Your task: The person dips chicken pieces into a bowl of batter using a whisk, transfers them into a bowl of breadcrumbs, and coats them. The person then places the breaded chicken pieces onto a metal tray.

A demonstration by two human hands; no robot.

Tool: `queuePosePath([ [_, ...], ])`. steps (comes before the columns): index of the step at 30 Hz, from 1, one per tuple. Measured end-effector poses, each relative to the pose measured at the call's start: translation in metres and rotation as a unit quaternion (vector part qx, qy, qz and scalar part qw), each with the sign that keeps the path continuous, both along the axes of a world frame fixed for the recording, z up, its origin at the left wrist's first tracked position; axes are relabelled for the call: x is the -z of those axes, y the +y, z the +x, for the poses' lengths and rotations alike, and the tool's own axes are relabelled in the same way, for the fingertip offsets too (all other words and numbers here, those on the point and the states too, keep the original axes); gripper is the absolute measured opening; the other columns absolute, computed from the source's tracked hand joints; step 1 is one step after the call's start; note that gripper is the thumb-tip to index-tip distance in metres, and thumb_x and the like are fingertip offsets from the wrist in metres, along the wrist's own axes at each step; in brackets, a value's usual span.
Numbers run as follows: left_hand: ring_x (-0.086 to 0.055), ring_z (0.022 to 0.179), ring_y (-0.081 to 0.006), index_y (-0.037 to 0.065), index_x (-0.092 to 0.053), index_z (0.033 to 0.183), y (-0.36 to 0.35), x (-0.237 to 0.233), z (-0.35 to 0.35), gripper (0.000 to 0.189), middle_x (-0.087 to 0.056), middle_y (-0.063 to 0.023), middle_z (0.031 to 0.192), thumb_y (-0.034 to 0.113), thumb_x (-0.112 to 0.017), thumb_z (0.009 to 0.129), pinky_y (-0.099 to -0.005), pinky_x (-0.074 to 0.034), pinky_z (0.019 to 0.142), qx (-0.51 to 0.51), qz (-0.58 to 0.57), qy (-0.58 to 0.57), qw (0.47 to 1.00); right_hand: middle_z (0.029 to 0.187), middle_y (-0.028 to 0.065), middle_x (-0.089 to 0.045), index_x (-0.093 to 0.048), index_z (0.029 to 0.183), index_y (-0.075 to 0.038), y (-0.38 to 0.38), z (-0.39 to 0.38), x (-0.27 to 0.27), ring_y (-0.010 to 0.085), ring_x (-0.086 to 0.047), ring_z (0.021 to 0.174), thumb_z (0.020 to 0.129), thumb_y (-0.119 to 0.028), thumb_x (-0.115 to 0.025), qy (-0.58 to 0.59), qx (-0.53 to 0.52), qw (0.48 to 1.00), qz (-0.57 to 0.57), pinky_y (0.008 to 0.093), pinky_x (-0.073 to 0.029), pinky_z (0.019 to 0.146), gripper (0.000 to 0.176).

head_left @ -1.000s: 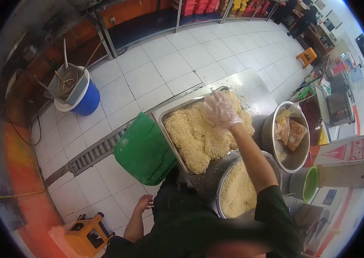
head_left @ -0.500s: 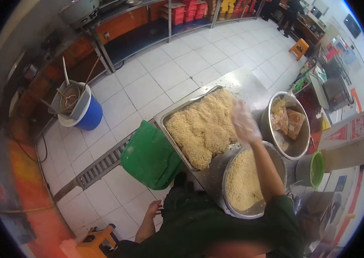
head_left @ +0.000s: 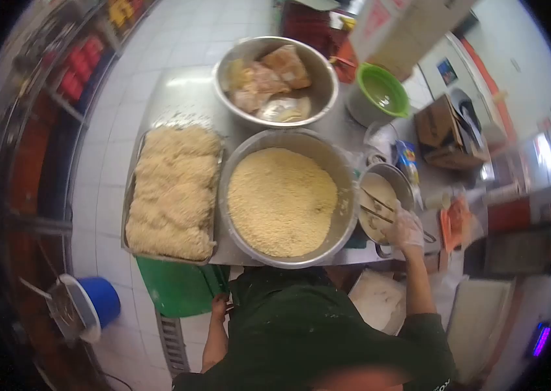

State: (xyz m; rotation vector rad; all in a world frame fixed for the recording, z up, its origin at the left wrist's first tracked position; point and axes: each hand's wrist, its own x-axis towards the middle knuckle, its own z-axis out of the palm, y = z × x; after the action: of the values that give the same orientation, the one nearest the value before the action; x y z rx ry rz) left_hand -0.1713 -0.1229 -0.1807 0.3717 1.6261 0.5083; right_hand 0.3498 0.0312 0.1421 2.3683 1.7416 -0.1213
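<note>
My right hand [head_left: 406, 231], in a clear plastic glove, is closed on thin metal tongs [head_left: 377, 210] over a pot of pale batter [head_left: 372, 184]. Left of the pot stands a large metal bowl of yellowish crumbs [head_left: 282, 195]. Farther left, crumb-coated pieces [head_left: 174, 189] fill a rectangular metal tray [head_left: 125, 225]. My bare left hand [head_left: 221, 306] hangs low beside the green plastic object [head_left: 174, 287], next to my dark clothing; its fingers are too small and blurred to read.
Behind the crumbs, a metal bowl [head_left: 223, 98] holds bagged food. A green-rimmed bucket [head_left: 366, 107] and a cardboard box [head_left: 441, 130] stand at the back right. A blue bucket [head_left: 101, 303] is on the floor at left; a white container [head_left: 376, 300] sits below the table edge.
The view has turned to the right. My right hand has moved from above the coated pieces to the batter pot and taken hold of the tongs. My left hand is now beside the green object.
</note>
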Motion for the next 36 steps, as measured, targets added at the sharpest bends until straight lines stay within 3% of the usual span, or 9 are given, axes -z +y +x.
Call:
queuePosePath([
  [6, -0.059, 0.074, -0.0199, 0.009, -0.050, 0.115, 0.057, 0.000, -0.012, 0.039, -0.057, -0.0064, 0.097, 0.031, -0.057, 0.084, -0.0316, -0.047, 0.058, 0.064, -0.055, -0.015, 0.996, 0.105, 0.0183, -0.059, -0.047, 0.119, -0.004, 0.000, 0.044, 0.048, 0.0326, -0.054, 0.101, 0.075, -0.036, -0.065, 0.022, -0.023, 0.998, -0.052, 0.0413, -0.043, 0.087, 0.057],
  [11, -0.058, 0.079, -0.0190, 0.007, -0.051, 0.116, 0.081, -0.023, 0.007, 0.042, -0.057, -0.0069, 0.098, 0.033, -0.057, 0.084, -0.0345, -0.047, 0.061, 0.044, -0.040, -0.017, 0.998, 0.109, 0.0159, -0.058, -0.045, 0.125, -0.012, 0.010, 0.021, -0.071, 0.0293, -0.055, 0.104, 0.079, -0.033, -0.062, 0.054, 0.023, 0.990, -0.125, 0.0390, -0.043, 0.089, 0.053],
  [13, -0.057, 0.081, -0.0190, 0.007, -0.050, 0.117, 0.080, -0.025, 0.012, 0.043, -0.057, -0.0073, 0.098, 0.035, -0.056, 0.085, -0.0346, -0.047, 0.062, 0.077, -0.011, 0.001, 0.997, 0.110, 0.0155, -0.057, -0.043, 0.129, -0.016, 0.004, 0.030, -0.083, 0.0290, -0.054, 0.106, 0.079, -0.033, -0.061, 0.036, 0.031, 0.991, -0.128, 0.0387, -0.043, 0.090, 0.055],
  [16, -0.056, 0.083, -0.0196, 0.008, -0.050, 0.117, 0.055, 0.015, 0.013, 0.043, -0.057, -0.0070, 0.099, 0.035, -0.055, 0.085, -0.0362, -0.046, 0.067, 0.047, -0.058, -0.012, 0.997, 0.113, 0.0149, -0.056, -0.042, 0.129, -0.018, 0.009, 0.040, -0.083, 0.0292, -0.054, 0.106, 0.080, -0.034, -0.060, 0.009, 0.040, 0.978, -0.206, 0.0401, -0.043, 0.088, 0.055],
  [19, -0.056, 0.082, -0.0199, 0.008, -0.048, 0.120, 0.018, 0.091, -0.010, 0.045, -0.057, -0.0067, 0.102, 0.036, -0.054, 0.085, -0.0375, -0.046, 0.067, 0.061, -0.042, -0.103, 0.992, 0.097, 0.0160, -0.063, -0.054, 0.117, -0.015, 0.011, 0.055, -0.044, 0.0315, -0.061, 0.094, 0.084, -0.026, -0.050, -0.008, 0.008, 0.978, -0.206, 0.0433, -0.047, 0.082, 0.035],
  [24, -0.056, 0.079, -0.0203, 0.009, -0.047, 0.120, 0.009, 0.075, -0.013, 0.043, -0.057, -0.0067, 0.102, 0.034, -0.053, 0.085, -0.0385, -0.046, 0.066, 0.038, -0.019, -0.116, 0.992, 0.093, 0.0174, -0.063, -0.064, 0.100, -0.012, 0.006, 0.080, -0.041, 0.0307, -0.061, 0.090, 0.079, -0.019, -0.053, 0.033, 0.002, 0.985, -0.166, 0.0397, -0.048, 0.079, 0.025],
  [28, -0.056, 0.076, -0.0195, 0.010, -0.049, 0.115, 0.016, 0.045, -0.005, 0.039, -0.057, -0.0059, 0.099, 0.033, -0.053, 0.085, -0.0376, -0.046, 0.065, 0.077, 0.008, -0.084, 0.993, 0.088, 0.0134, -0.065, -0.063, 0.103, -0.012, -0.003, 0.094, -0.070, 0.0264, -0.063, 0.083, 0.079, -0.017, -0.054, 0.026, -0.012, 0.982, -0.188, 0.0356, -0.049, 0.074, 0.026],
  [30, -0.056, 0.075, -0.0191, 0.010, -0.050, 0.113, 0.021, 0.028, 0.001, 0.036, -0.057, -0.0055, 0.097, 0.033, -0.053, 0.085, -0.0372, -0.046, 0.064, 0.099, 0.022, -0.067, 0.993, 0.080, 0.0075, -0.065, -0.062, 0.104, -0.010, -0.007, 0.101, -0.078, 0.0195, -0.063, 0.076, 0.079, -0.017, -0.058, 0.182, 0.080, 0.967, -0.161, 0.0310, -0.049, 0.070, 0.027],
  [36, -0.056, 0.072, -0.0184, 0.011, -0.052, 0.110, 0.044, -0.006, 0.023, 0.032, -0.057, -0.0048, 0.094, 0.032, -0.053, 0.085, -0.0364, -0.045, 0.062, 0.141, 0.040, -0.024, 0.989, 0.074, 0.0070, -0.065, -0.061, 0.109, -0.007, -0.017, 0.097, -0.099, 0.0151, -0.061, 0.067, 0.083, -0.023, -0.057, 0.254, 0.161, 0.949, -0.096, 0.0312, -0.048, 0.063, 0.031],
])
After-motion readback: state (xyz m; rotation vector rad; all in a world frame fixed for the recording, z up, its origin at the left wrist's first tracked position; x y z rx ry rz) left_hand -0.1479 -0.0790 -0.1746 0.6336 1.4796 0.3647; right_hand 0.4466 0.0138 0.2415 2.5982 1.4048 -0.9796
